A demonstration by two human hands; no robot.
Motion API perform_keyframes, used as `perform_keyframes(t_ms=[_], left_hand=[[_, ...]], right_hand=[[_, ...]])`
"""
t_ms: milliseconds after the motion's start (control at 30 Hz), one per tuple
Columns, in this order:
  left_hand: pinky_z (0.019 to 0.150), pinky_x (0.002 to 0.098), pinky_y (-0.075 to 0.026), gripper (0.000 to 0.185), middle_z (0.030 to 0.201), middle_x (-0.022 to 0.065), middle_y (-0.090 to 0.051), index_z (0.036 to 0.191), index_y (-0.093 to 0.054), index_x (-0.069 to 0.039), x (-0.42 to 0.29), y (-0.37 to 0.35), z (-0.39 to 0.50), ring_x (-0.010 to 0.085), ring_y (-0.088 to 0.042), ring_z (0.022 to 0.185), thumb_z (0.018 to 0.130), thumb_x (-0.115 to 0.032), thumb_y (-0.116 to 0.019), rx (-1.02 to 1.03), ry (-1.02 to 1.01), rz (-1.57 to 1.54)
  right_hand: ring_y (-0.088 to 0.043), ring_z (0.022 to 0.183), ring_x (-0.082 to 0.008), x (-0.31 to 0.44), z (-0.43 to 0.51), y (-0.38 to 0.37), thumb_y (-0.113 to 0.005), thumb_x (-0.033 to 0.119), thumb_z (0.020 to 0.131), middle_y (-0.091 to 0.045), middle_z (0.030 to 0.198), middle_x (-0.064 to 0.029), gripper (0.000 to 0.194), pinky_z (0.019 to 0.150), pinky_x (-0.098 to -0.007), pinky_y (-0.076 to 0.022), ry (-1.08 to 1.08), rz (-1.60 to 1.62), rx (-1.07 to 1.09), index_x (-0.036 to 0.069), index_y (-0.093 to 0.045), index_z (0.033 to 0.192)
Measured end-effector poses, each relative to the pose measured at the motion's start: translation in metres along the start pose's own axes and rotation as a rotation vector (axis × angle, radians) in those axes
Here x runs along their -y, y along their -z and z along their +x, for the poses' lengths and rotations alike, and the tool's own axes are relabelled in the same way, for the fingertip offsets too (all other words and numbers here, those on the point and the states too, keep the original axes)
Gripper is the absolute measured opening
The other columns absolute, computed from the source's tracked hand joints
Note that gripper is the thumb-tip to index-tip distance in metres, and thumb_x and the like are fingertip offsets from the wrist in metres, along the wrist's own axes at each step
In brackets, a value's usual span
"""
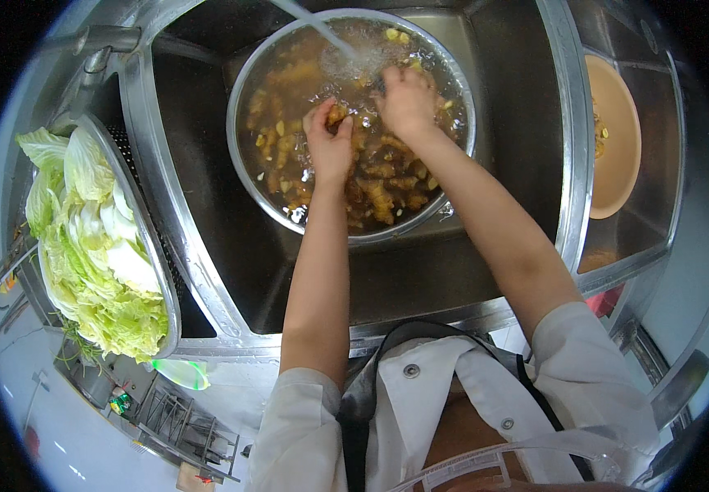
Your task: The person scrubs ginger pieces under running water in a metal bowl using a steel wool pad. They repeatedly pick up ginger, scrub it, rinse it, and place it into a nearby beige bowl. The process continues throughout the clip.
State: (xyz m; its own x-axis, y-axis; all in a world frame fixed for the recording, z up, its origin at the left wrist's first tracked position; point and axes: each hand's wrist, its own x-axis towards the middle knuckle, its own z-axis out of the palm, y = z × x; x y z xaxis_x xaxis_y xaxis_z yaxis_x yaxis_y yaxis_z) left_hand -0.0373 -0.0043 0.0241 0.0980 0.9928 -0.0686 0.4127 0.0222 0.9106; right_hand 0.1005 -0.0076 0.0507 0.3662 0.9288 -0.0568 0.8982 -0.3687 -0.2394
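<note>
A large round metal basin [250, 175] full of brownish water stands in a deep metal sink [416, 280]. Many ginger roots [379, 200] lie in the water, with pale yellow bits among them. My left hand [328, 138] pinches a small piece of ginger root [336, 114] between thumb and fingers near the basin's middle. To its right, my right hand [407, 101] is at the water with curled fingers, touching something dark that I cannot make out. A stream of water [314, 23] falls into the basin at its top, churning the surface.
At the left, a metal container [171, 307] heaped with Chinese cabbage leaves [93, 246] rests beside the sink. A tan oval bowl [622, 141] with some yellowish pieces sits in the smaller right basin. The metal sink rim [566, 123] divides the two basins.
</note>
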Motion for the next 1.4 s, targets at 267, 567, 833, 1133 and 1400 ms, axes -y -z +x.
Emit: perform_keyframes(t_ms=[267, 567, 833, 1133, 1400], left_hand=[[0.063, 0.0218, -0.046, 0.025, 0.093, 0.0082, -0.058, 0.101, -0.05, 0.0, -0.014, 0.012, 0.01, 0.0127, -0.057, 0.078, 0.077, 0.002, -0.059, 0.065, 0.411, -0.687], [0.06, 0.0197, -0.042, 0.024, 0.087, 0.0047, -0.059, 0.107, -0.056, 0.0, -0.034, 0.008, 0.0, 0.0077, -0.05, 0.067, 0.084, -0.006, -0.054, 0.022, 0.309, -0.708], [0.061, 0.0188, -0.04, 0.024, 0.083, 0.003, -0.059, 0.106, -0.057, 0.001, -0.031, 0.002, 0.002, 0.0063, -0.048, 0.068, 0.084, -0.009, -0.054, -0.01, 0.243, -0.581], [0.066, 0.0263, -0.044, 0.021, 0.099, 0.0072, -0.055, 0.107, -0.055, -0.005, -0.02, 0.011, -0.003, 0.0129, -0.052, 0.08, 0.087, -0.01, -0.048, 0.11, 0.319, -0.759], [0.054, 0.0284, -0.042, 0.014, 0.086, 0.0041, -0.054, 0.099, -0.049, -0.007, -0.005, 0.016, 0.013, 0.0141, -0.05, 0.071, 0.088, -0.016, -0.047, 0.063, 0.632, -1.135]], right_hand=[[-0.056, 0.086, -0.0193, -0.008, 0.008, 0.004, -0.068, 0.028, 0.073, -0.061, 0.093, -0.0084, 0.042, 0.077, -0.0306, -0.0436, -0.245, 1.283, 0.448, 0.004, -0.054, 0.104], [-0.049, 0.066, -0.0118, 0.009, -0.003, -0.004, -0.067, 0.019, 0.074, -0.057, 0.074, -0.0033, 0.028, 0.06, -0.0264, -0.0414, 0.067, 1.146, 0.193, 0.001, -0.055, 0.092], [-0.05, 0.073, -0.0109, 0.007, -0.002, 0.005, -0.064, 0.02, 0.078, -0.055, 0.077, -0.0044, 0.027, 0.065, -0.0251, -0.041, -0.02, 1.174, 0.278, 0.002, -0.052, 0.093], [-0.058, 0.075, -0.0313, 0.006, 0.009, -0.004, -0.062, 0.025, 0.077, -0.06, 0.081, -0.0167, 0.033, 0.067, -0.0358, -0.0454, -0.159, 0.591, 0.144, 0.001, -0.054, 0.099], [-0.055, 0.092, -0.0256, 0.007, 0.001, 0.004, -0.064, 0.027, 0.074, -0.058, 0.098, -0.0142, 0.036, 0.08, -0.0342, -0.0426, 0.078, 0.955, 0.337, 0.005, -0.055, 0.102]])
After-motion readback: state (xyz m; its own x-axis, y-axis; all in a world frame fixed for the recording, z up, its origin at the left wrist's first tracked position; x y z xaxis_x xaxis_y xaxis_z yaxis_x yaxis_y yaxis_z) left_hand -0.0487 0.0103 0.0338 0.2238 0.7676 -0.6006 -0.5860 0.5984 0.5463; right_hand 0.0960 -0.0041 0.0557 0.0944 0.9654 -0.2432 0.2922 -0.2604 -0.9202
